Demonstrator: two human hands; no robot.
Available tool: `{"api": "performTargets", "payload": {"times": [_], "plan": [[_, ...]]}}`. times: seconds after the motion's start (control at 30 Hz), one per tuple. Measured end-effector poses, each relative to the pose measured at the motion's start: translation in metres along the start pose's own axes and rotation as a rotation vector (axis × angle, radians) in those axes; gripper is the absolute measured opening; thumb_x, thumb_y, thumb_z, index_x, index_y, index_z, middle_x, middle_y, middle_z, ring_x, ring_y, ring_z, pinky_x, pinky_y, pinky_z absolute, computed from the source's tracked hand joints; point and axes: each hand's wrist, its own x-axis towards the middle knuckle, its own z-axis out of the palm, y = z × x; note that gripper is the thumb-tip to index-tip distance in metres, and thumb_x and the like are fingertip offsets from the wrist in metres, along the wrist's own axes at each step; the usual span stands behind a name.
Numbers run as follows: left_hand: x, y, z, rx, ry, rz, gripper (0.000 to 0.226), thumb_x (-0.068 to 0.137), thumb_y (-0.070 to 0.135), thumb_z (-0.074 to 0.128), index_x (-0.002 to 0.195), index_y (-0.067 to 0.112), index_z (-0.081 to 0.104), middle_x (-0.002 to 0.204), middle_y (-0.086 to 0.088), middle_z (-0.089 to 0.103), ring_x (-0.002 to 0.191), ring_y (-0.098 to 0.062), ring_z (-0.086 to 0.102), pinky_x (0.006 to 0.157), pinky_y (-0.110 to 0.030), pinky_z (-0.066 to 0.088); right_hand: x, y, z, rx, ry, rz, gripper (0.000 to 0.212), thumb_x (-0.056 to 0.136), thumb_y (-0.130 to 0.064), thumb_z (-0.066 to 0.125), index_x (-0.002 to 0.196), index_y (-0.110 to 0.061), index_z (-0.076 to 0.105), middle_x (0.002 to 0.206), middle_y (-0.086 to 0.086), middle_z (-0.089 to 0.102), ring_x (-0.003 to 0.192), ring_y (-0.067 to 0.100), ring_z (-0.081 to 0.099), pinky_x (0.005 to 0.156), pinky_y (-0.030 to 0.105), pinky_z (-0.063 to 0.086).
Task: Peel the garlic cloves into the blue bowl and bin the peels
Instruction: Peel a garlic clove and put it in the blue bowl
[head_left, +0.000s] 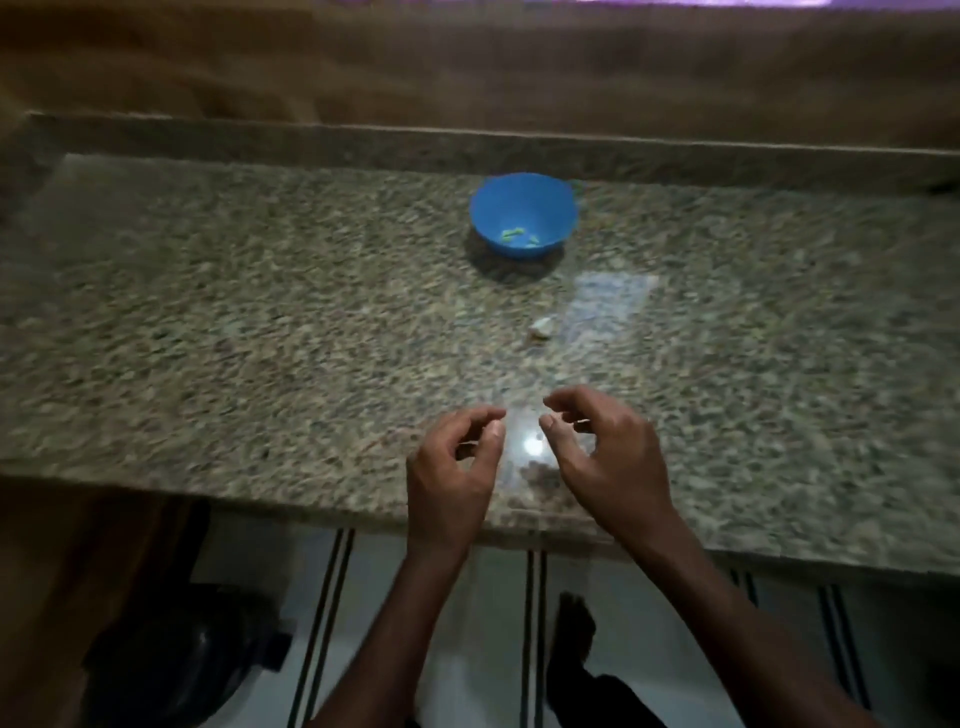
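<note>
Blue bowl (523, 214) upright on the far worktop (208, 322), few peeled cloves (517, 235) inside. One unpeeled clove (540, 328) lies near of it, long axis roughly left-right; tip direction blurred. Left hand (457, 467) and right hand (602, 452) hover at the near edge, apart; each grip loosely curled, nothing held.

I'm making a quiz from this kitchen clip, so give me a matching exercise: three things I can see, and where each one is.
Things:
1. blue bowl
2. small pale piece
3. left hand

Places:
A. over the near edge of the counter, holding nothing
B. at the far side of the counter, small pale bits inside
C. alone on the counter, nearer than the bowl

Pairs: 1-B, 2-C, 3-A
</note>
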Motion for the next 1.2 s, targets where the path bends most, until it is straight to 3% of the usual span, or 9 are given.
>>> {"api": "performTargets", "payload": {"times": [0.2,0.33,0.5,0.7,0.77,0.97,1.1,1.2], "plan": [[0.061,-0.014,0.107,0.173,-0.126,0.064,0.023,0.094,0.027,0.064,0.110,0.015,0.077,0.106,0.005,0.074,0.095,-0.006,0.068,0.083,-0.030,0.058,0.044,0.088,-0.036,-0.128,-0.036,0.128,0.021,0.094,-0.032,0.065,0.108,-0.017,0.071,0.103,-0.001,0.074,0.090,0.020,0.070,0.076,0.035,0.055],[0.095,-0.040,0.147,0.490,-0.182,0.160,0.032,0.091,0.028,0.060,0.117,0.012,0.071,0.114,-0.005,0.066,0.106,-0.025,0.059,0.093,-0.041,0.049,0.075,0.128,-0.039,-0.238,-0.030,0.167,0.024,0.096,-0.025,0.065,0.117,-0.015,0.070,0.110,0.004,0.073,0.090,0.023,0.070,0.075,0.029,0.050],[0.093,-0.063,0.163,0.808,-0.200,0.299,0.042,0.096,0.033,0.057,0.134,0.017,0.056,0.133,-0.007,0.052,0.121,-0.027,0.046,0.102,-0.046,0.039,0.119,0.155,-0.037,-0.347,0.026,0.242,0.029,0.095,-0.017,0.069,0.123,-0.011,0.068,0.110,0.010,0.070,0.096,0.028,0.066,0.074,0.024,0.037],[0.093,-0.063,0.164,0.851,-0.198,0.288,0.045,0.095,0.034,0.055,0.137,0.017,0.054,0.136,-0.008,0.051,0.125,-0.027,0.045,0.103,-0.046,0.040,0.159,0.168,-0.029,-0.401,-0.018,0.272,0.005,0.092,-0.011,0.071,0.091,-0.014,0.067,0.086,0.001,0.056,0.079,0.022,0.052,0.064,0.027,0.030],[0.094,-0.063,0.163,0.862,-0.200,0.290,0.045,0.095,0.035,0.056,0.137,0.017,0.055,0.136,-0.009,0.052,0.125,-0.028,0.045,0.103,-0.047,0.040,0.172,0.167,-0.028,-0.371,-0.034,0.296,0.011,0.091,-0.008,0.068,0.083,-0.014,0.066,0.081,-0.003,0.054,0.074,0.020,0.052,0.061,0.027,0.029],[0.095,-0.061,0.163,0.875,-0.211,0.296,0.045,0.095,0.034,0.058,0.135,0.014,0.057,0.136,-0.013,0.054,0.124,-0.031,0.049,0.100,-0.048,0.040,0.243,0.109,-0.009,-0.165,-0.023,0.019,0.008,0.090,-0.011,0.070,0.084,-0.016,0.068,0.081,0.000,0.068,0.070,0.016,0.063,0.062,0.027,0.050],[0.095,-0.060,0.163,0.869,-0.218,0.297,0.046,0.093,0.033,0.059,0.135,0.014,0.059,0.136,-0.014,0.055,0.122,-0.032,0.051,0.098,-0.046,0.040,0.297,0.066,0.025,-0.210,-0.045,-0.179,0.008,0.088,-0.012,0.062,0.086,-0.013,0.070,0.084,0.005,0.072,0.076,0.026,0.067,0.062,0.032,0.050],[0.094,-0.060,0.164,0.855,-0.204,0.314,0.046,0.094,0.033,0.059,0.135,0.015,0.058,0.137,-0.013,0.055,0.123,-0.031,0.049,0.097,-0.045,0.039,0.318,0.055,0.041,-0.310,-0.131,-0.210,0.017,0.089,-0.012,0.061,0.095,-0.017,0.075,0.092,0.005,0.076,0.088,0.031,0.070,0.070,0.038,0.053]]}}
